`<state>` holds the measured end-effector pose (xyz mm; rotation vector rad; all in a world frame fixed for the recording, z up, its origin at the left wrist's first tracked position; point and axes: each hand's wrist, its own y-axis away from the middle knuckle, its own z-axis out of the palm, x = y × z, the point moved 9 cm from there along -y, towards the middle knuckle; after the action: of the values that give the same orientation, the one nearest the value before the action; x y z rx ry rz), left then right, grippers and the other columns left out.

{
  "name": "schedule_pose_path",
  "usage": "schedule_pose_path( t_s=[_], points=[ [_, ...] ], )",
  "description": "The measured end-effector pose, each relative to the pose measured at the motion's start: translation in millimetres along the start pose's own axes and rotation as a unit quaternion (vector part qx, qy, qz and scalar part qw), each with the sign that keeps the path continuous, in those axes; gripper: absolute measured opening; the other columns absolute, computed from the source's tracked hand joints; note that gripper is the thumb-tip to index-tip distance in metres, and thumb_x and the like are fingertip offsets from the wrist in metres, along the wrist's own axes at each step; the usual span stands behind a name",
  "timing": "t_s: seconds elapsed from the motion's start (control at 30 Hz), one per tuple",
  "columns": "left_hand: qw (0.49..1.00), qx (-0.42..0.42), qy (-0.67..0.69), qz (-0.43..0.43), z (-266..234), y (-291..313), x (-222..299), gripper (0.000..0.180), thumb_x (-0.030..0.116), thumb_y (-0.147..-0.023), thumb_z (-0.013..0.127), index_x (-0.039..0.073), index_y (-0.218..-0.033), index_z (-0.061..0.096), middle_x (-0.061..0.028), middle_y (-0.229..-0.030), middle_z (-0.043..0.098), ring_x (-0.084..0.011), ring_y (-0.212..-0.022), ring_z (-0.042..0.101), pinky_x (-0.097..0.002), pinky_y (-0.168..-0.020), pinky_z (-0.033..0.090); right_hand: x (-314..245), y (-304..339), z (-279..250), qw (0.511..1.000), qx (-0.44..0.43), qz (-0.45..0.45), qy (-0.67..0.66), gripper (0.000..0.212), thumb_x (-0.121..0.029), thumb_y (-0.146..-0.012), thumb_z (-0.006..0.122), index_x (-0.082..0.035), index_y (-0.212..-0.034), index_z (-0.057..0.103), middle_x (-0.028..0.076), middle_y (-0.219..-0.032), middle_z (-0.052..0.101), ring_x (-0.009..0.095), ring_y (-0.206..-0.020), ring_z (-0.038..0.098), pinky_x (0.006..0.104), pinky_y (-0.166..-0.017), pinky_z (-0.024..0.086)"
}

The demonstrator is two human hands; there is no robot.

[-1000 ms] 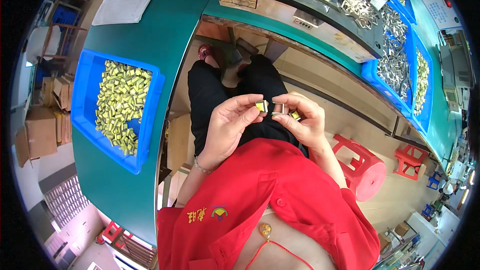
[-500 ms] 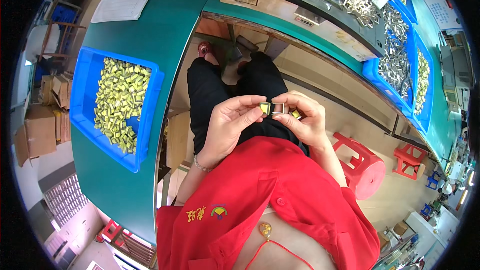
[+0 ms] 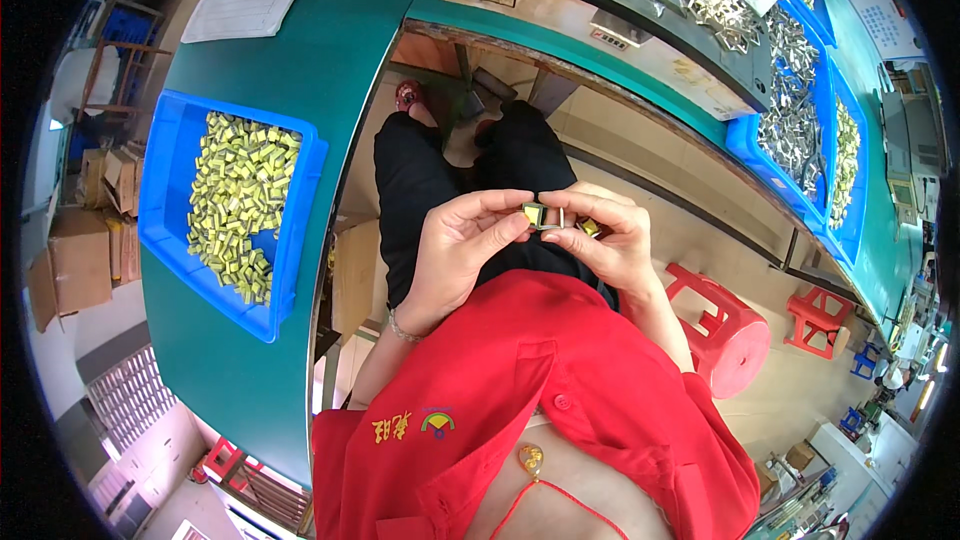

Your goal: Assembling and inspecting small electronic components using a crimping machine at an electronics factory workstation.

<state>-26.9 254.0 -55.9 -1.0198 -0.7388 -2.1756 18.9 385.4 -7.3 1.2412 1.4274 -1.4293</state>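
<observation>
- A small yellow-and-dark block [image 3: 534,215] is pinched between the thumb and forefinger of the left hand [image 3: 458,245], which is closed only at the fingertips.
- A small U-shaped metal piece [image 3: 557,219] is gripped between the thumb and fingertips of the right hand [image 3: 614,232]; a second yellow block [image 3: 589,227] is tucked behind them, within the same hand.
- The first block and the metal piece are brought face to face above the lap, in front of the red shirt [image 3: 520,350]; whether they touch is too small to be told.
- On the left, a blue tray [image 3: 166,210] is set on the green counter [image 3: 225,380], and a heap of yellow-and-dark blocks [image 3: 243,200] is held in it.
- Sheets of paper [image 3: 240,5] are laid on the counter beyond the tray.
- Ahead, a machine [image 3: 610,25] is seen with loose metal parts [image 3: 722,12] piled on its top.
- To its right, more metal parts [image 3: 788,110] are contained in a blue bin [image 3: 742,145].
- A red stool [image 3: 740,352] is placed on the floor to the right.
</observation>
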Motion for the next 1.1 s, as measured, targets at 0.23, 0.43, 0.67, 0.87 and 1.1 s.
schedule_pose_path(
  t_s=[0.23, 0.43, 0.67, 0.87, 1.1],
  points=[
    [1.0, 0.001, 0.006, 0.0, 0.4, -0.4, -0.5, 0.024, 0.003, -0.089, 0.064, -0.004, -0.111, 0.062, -0.0105, -0.097, 0.067, -0.0139, -0.086, 0.065, -0.0253, -0.078, 0.053, 2.7, 0.0, -0.8, 1.0, 0.0, 0.009, -0.01, 0.033, 0.001, -0.073, 0.076, 0.005, -0.104, 0.068, 0.008, -0.078, 0.063, 0.011, -0.067, 0.055, 0.0228, -0.058, 0.041],
    [1.0, -0.007, -0.009, -0.011, 3.3, -1.6, 0.5, 0.025, 0.001, -0.087, 0.064, -0.004, -0.112, 0.06, -0.0107, -0.098, 0.066, -0.0134, -0.087, 0.064, -0.025, -0.08, 0.053, 7.4, 1.7, 2.3, 1.0, 0.007, 0.017, 0.0, 0.035, -0.001, -0.07, 0.079, 0.003, -0.104, 0.069, 0.006, -0.079, 0.062, 0.01, -0.066, 0.052, 0.0226, -0.058, 0.04],
    [1.0, 0.008, -0.023, -0.012, 2.6, -4.1, 1.3, 0.031, 0.0, -0.087, 0.064, -0.002, -0.117, 0.054, -0.0096, -0.099, 0.065, -0.0142, -0.091, 0.063, -0.0266, -0.082, 0.052, 8.5, 1.0, 4.7, 0.999, 0.013, 0.026, 0.021, 0.035, -0.001, -0.071, 0.079, 0.003, -0.104, 0.068, 0.004, -0.083, 0.058, 0.008, -0.066, 0.049, 0.0221, -0.059, 0.04],
    [0.999, -0.026, -0.019, -0.001, 6.8, -4.4, 4.1, 0.038, -0.001, -0.084, 0.067, -0.001, -0.12, 0.054, -0.0076, -0.103, 0.062, -0.0128, -0.096, 0.061, -0.025, -0.085, 0.051, 17.3, 4.8, 0.4, 0.996, 0.023, 0.075, -0.04, 0.03, 0.0, -0.076, 0.074, 0.002, -0.105, 0.067, 0.003, -0.082, 0.058, 0.007, -0.069, 0.051, 0.0215, -0.063, 0.041],
    [0.951, -0.083, -0.245, 0.171, 21.8, 0.4, 28.1, 0.04, -0.005, -0.077, 0.071, 0.0, -0.115, 0.06, -0.0089, -0.107, 0.055, -0.0181, -0.1, 0.058, -0.0277, -0.084, 0.05, 32.3, 10.1, 2.2, 0.972, 0.028, 0.13, -0.194, 0.027, -0.005, -0.08, 0.073, 0.004, -0.105, 0.067, 0.001, -0.083, 0.06, 0.006, -0.072, 0.052, 0.0206, -0.064, 0.042]
  ],
)
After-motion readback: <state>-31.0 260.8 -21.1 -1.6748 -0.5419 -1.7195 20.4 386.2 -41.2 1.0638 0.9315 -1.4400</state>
